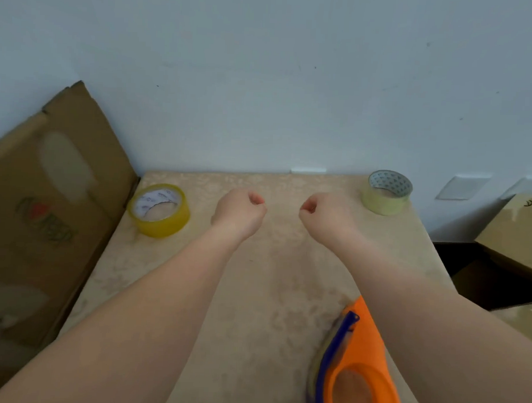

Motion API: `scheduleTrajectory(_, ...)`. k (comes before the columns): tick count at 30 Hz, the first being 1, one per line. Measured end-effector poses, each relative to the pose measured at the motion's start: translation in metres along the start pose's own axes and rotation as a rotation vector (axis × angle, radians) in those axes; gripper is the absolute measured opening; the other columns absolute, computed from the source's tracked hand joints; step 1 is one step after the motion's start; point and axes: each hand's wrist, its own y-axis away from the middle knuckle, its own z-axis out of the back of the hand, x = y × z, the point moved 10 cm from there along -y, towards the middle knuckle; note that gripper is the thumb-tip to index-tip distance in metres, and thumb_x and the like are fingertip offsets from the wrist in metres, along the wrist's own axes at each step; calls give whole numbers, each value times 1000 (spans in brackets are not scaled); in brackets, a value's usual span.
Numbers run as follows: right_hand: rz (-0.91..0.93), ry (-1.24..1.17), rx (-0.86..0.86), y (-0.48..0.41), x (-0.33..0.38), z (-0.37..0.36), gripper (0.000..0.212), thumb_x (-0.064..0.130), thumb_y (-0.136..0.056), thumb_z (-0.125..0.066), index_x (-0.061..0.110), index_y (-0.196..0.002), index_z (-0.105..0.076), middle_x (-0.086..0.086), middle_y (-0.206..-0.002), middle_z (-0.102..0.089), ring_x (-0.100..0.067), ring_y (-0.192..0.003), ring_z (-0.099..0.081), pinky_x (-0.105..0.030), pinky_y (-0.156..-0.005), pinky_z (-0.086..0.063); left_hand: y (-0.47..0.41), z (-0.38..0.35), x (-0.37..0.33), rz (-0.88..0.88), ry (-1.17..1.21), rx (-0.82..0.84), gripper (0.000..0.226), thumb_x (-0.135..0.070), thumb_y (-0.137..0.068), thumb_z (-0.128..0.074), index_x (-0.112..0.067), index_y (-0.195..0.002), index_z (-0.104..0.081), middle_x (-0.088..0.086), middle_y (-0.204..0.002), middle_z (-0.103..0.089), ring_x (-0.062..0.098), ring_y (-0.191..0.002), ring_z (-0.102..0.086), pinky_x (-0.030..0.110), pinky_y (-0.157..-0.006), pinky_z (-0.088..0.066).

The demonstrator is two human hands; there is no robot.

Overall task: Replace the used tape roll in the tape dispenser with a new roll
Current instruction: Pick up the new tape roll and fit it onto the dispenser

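Meanwhile, left hand [240, 212] and right hand [327, 215] hover over the table [255, 291], fingers curled into empty fists, between two tape rolls [159, 209] and beyond the orange dispenser [355, 364].

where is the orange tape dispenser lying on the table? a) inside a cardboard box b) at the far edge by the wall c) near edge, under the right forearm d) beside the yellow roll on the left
c: the orange tape dispenser lies at the table's near edge, partly under the right forearm.

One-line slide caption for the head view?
Both fists, left hand and right hand, hover between two tape rolls; orange plastic tape dispenser lies nearer.
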Motion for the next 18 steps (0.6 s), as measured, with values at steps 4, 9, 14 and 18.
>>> scheduleTrajectory(4, 45, -17, 98, 9, 32, -33, 24, 17, -84, -50, 19, -97, -71, -6, -105, -72, -27, -100, -63, -33, -83, -52, -10, 48, 52, 127, -332, -146, 29, -22, -79, -51, -27, -106, -59, 9, -124, -58, 32, -120, -47, 39, -99, -39)
scheduleTrajectory(9, 89, -24, 171, 20, 55, -60, 23, 17, -82, -52, 17, -94, -72, -7, -106, -72, -27, -102, -64, -35, -87, -53, -2, 81, 102, 260, -555, -171, 53, -18, -82, -49, -19, -134, -39, 9, -142, -40, 29, -133, -30, 48, -107, -28)
scheduleTrajectory(14, 86, -38, 219, 31, 62, -71, 22, 16, -82, -52, 19, -91, -72, -5, -103, -73, -25, -99, -64, -33, -85, -53, -5, 81, 116, 173, -733, -86, 52, -16, -83, -48, -22, -134, -43, 8, -141, -43, 27, -133, -32, 45, -112, -22)
scheduleTrajectory(18, 78, -95, 212, 44, 63, -68, 22, 15, -83, -53, 16, -93, -73, -8, -105, -72, -27, -101, -64, -39, -87, -54, 0, 74, 119, 217, -638, -22, 38, -25, -87, -49, -19, -125, -52, 8, -129, -56, 29, -126, -42, 45, -110, -20)
